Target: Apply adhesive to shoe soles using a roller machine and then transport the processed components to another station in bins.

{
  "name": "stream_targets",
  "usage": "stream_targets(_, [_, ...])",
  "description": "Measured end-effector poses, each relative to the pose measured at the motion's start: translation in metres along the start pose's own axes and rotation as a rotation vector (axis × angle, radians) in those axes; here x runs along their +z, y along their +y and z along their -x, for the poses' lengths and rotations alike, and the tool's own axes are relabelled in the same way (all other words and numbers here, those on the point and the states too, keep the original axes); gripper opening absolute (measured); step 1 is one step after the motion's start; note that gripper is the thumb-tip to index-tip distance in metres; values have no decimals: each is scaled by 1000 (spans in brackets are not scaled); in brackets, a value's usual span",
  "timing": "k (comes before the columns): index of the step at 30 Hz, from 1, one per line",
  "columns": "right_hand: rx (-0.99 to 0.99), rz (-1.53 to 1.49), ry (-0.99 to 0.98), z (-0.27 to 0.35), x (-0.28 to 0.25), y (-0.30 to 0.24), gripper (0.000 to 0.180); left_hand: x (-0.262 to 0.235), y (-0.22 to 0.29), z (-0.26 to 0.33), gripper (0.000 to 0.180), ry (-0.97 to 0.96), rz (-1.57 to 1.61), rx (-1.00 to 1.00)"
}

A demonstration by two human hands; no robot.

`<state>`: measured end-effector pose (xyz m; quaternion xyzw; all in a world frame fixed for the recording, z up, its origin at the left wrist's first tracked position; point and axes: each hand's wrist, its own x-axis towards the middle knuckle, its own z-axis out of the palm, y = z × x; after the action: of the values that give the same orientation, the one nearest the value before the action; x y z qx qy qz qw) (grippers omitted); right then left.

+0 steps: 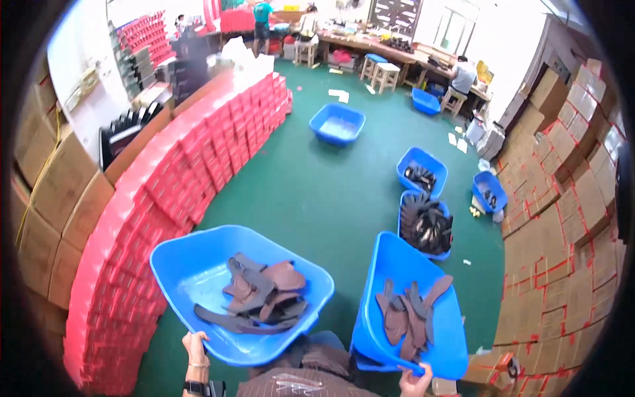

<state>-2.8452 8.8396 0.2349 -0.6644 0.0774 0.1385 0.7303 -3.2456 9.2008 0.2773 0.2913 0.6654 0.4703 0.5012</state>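
My left hand [196, 347] grips the near left rim of a wide blue plastic tub [182, 278]. Inside that tub lies a loose heap of flat, curved brown and grey cut pieces [254, 291]. On the other side, my right hand [415, 380] is closed on the near rim of a second blue tub [383, 261], which tilts. More brown and grey strap-like pieces [410, 314] rest in it. Both tubs are close in front of my body, slightly apart. A watch is on my left wrist.
A long wall of stacked red boxes [165, 172] curves along the left; brown cartons [569, 245] line the right. Blue tubs [337, 139] stand about the green floor, some with black pieces [426, 225]. Several people work at far benches with stools [385, 76].
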Motion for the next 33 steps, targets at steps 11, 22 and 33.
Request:
stream_targets(11, [-160,291,-81,-281,233,-57,29,398,47,-158,11,-76,-71,-26])
stream_targets(22, [500,-597,280,-593,477,-175,18,759,147,-238,14,5,19,-70])
stream_targets(33, [450,-642,239,-862,712,-288,12,1132,238,-354,18,-32,23,-174])
